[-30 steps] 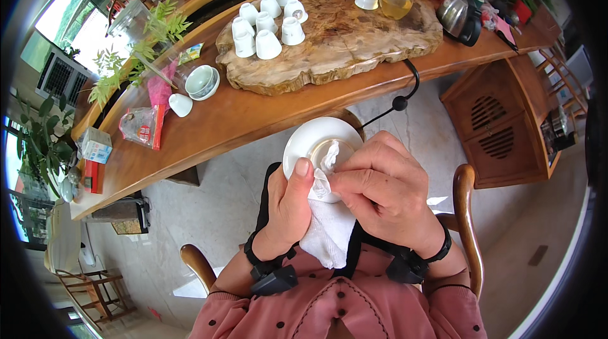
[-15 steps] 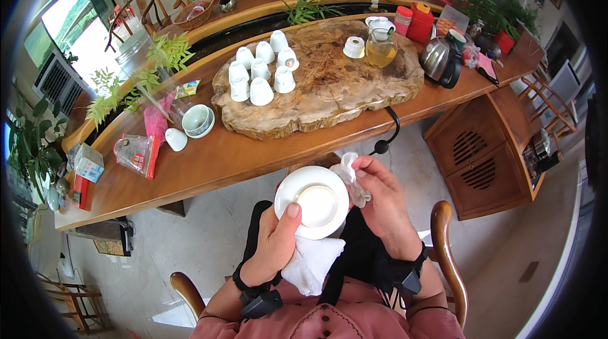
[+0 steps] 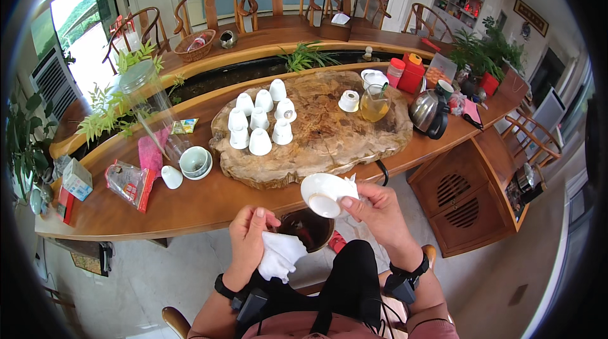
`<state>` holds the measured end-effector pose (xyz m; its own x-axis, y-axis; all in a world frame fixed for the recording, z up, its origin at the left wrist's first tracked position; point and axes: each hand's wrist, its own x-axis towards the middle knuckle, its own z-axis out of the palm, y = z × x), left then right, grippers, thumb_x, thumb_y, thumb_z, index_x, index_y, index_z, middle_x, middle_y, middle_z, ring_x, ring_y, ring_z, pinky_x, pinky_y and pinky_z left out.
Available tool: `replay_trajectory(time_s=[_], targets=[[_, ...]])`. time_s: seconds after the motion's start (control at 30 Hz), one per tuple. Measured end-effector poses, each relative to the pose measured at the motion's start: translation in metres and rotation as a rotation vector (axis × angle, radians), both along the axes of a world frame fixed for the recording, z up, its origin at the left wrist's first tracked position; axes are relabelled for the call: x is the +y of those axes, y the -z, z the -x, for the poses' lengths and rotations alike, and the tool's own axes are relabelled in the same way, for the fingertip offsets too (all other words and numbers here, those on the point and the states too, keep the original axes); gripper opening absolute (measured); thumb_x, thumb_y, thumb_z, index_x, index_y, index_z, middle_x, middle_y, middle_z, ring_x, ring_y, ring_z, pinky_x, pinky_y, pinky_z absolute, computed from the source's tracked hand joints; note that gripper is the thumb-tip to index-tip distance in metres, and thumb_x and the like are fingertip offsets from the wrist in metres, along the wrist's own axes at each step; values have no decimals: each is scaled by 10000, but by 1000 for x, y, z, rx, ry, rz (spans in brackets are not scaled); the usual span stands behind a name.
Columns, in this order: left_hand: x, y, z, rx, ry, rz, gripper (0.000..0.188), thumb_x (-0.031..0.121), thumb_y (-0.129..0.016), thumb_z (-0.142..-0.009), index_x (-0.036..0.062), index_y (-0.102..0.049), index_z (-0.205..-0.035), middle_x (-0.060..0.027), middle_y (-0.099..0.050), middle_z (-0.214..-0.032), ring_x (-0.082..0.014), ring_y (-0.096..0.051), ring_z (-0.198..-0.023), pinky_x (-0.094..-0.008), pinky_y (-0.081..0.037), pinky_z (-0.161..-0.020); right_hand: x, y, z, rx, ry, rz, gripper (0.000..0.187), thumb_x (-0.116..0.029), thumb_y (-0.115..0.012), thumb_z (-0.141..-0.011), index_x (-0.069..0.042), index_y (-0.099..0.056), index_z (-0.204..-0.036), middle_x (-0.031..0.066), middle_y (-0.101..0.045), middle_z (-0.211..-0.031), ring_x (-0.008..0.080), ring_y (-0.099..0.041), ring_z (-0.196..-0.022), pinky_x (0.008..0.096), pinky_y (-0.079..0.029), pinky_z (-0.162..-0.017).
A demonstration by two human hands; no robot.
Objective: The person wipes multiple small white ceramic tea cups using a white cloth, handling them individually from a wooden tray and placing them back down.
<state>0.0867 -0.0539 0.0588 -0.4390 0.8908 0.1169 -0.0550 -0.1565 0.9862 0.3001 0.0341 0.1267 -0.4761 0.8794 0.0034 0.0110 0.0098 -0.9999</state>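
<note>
A white saucer (image 3: 322, 188) with a round foot ring is gripped at its right side by my right hand (image 3: 382, 213), tilted with its underside toward me. A bit of crumpled white tissue (image 3: 351, 183) shows at the rim beside those fingers. My left hand (image 3: 246, 243) is closed on a folded white cloth (image 3: 282, 257), which hangs to the right of it. Just beyond the saucer is the wooden slab tray (image 3: 316, 155). Several small white cups (image 3: 259, 141) stand upside down on its left part.
A glass pitcher (image 3: 375, 106) of amber tea and a steel kettle (image 3: 428, 111) are at the right. Stacked pale bowls (image 3: 195, 162), a tipped white cup (image 3: 171, 177) and a plastic bag (image 3: 130, 184) lie left. Between my hands, below the table edge, sits a dark bucket (image 3: 310, 230).
The saucer has passed from my left hand to my right, moving up and toward the table. My left hand has drawn left with the cloth. The view has tilted up.
</note>
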Motion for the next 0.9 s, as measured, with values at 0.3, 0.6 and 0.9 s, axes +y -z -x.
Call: replay_trajectory(time_s=[0.3, 0.6, 0.9], targets=[[49, 64, 73, 906, -332, -137, 162, 87, -619, -840, 21, -530, -722, -119, -563, -646, -284, -559, -528, -341, -436, -478, 150, 12, 53, -617, 214, -902, 140, -105, -710, -740, -19, -659, -838, 117, -580, -801, 291, -578, -798, 369, -480, -692], [46, 67, 75, 1083, -341, -176, 186, 62, -625, -749, 74, -477, -637, -80, -480, -571, -288, -498, -488, -387, -389, -434, 260, 51, 115, -942, 136, -1356, 71, -71, -696, -691, -61, -679, -760, 87, -560, -834, 264, -573, -889, 359, -519, -716], [46, 68, 77, 1092, -342, -139, 217, 70, -637, -731, 89, -453, -618, -66, -450, -557, -271, -479, -474, -375, -381, -426, 295, 65, 144, -1019, 108, -1379, 74, -77, -689, -699, -62, -673, -770, 94, -580, -860, 273, -583, -918, 369, -524, -734]])
